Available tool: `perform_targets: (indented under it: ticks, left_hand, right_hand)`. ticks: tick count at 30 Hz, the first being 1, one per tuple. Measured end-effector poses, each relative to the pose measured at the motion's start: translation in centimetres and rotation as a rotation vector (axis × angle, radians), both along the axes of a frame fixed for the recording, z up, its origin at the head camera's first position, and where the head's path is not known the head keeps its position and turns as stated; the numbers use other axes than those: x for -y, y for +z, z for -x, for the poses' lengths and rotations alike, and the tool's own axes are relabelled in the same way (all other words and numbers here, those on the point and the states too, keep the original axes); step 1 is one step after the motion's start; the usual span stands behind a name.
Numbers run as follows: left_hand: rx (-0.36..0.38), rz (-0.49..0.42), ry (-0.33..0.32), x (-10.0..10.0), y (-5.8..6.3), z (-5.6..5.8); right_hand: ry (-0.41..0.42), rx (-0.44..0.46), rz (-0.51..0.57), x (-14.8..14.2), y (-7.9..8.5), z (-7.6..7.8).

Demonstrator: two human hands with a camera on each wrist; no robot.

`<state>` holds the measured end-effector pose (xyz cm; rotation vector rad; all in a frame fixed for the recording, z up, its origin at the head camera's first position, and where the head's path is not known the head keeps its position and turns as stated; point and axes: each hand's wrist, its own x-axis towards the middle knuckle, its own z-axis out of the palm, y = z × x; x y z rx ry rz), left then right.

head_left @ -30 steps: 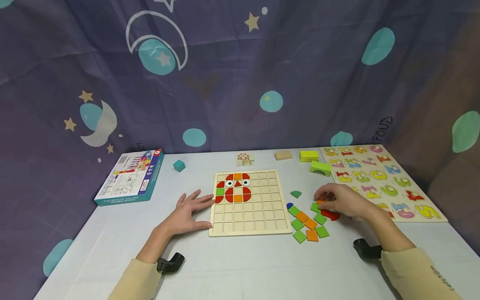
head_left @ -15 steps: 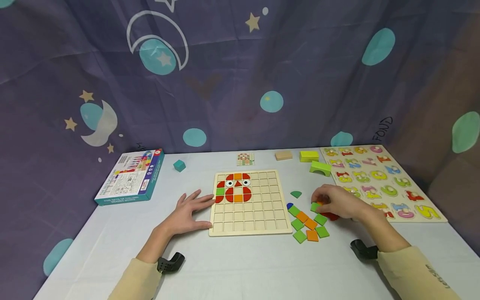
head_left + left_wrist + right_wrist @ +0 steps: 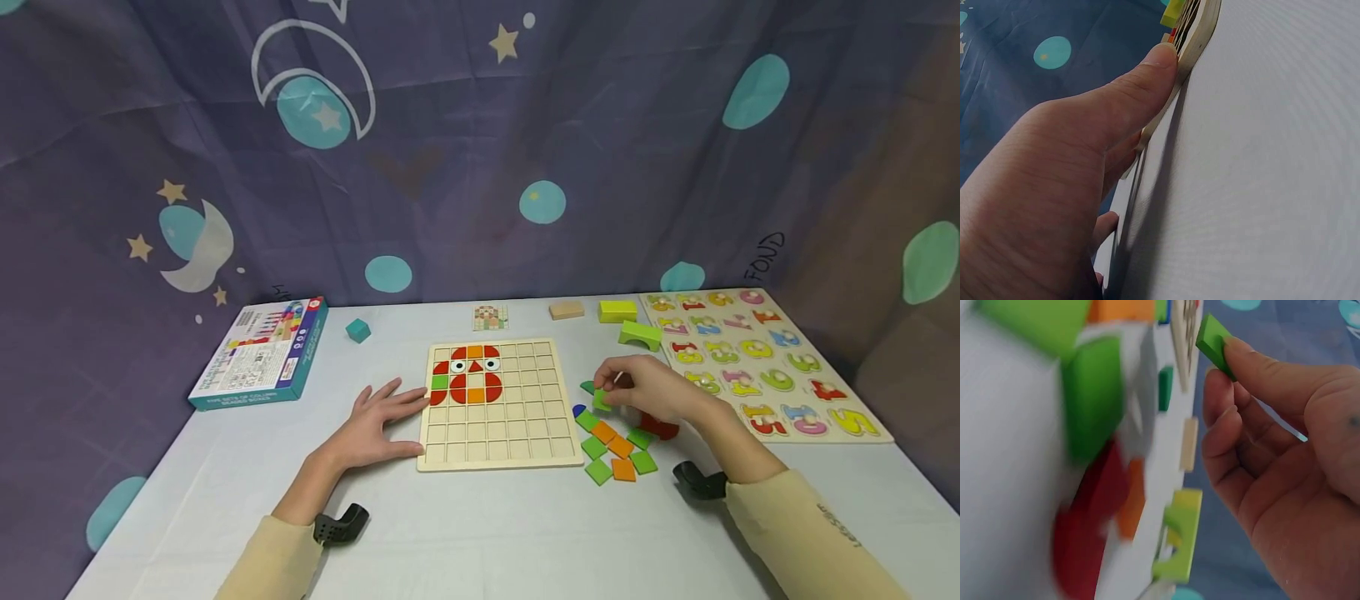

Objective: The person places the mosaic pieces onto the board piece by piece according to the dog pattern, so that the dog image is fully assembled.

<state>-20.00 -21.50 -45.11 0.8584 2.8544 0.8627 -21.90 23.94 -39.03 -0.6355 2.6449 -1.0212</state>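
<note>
A wooden grid board (image 3: 517, 425) lies mid-table, its upper left squares filled with red, orange and green tiles and two eye tiles. My left hand (image 3: 378, 425) rests at the board's left edge, fingers spread and straight; its thumb touches the edge in the left wrist view (image 3: 1116, 106). Between thumb and fingertips my right hand (image 3: 656, 387) pinches a green square tile (image 3: 1215, 345), raised above the table right of the board. Below that hand lie loose green tiles (image 3: 643, 462), orange tiles (image 3: 624, 470) and red pieces (image 3: 660, 427).
A pattern card (image 3: 491, 317) lies behind the board. Farther right are a plain wooden block (image 3: 566, 310), a yellow-green block (image 3: 617, 312), a green arch block (image 3: 641, 335) and a number puzzle board (image 3: 787, 400). At left are a teal cube (image 3: 358, 331) and a box (image 3: 255, 354).
My right hand has picked up the green square tile from the loose pieces and moved left with it, toward the board. My left hand has stayed in place.
</note>
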Motion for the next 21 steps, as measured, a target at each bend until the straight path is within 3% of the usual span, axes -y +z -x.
perform_targets:
  ticks: [8,21]
  left_hand:
    - [-0.012,0.003,0.001,0.2,0.0,0.1]
    - [0.004,0.005,0.007,0.0,0.0,0.0]
  right_hand:
    - [0.071,-0.031,0.062,5.1,-0.2,1.7]
    - [0.183,-0.077,0.080,12.8,-0.7,3.0]
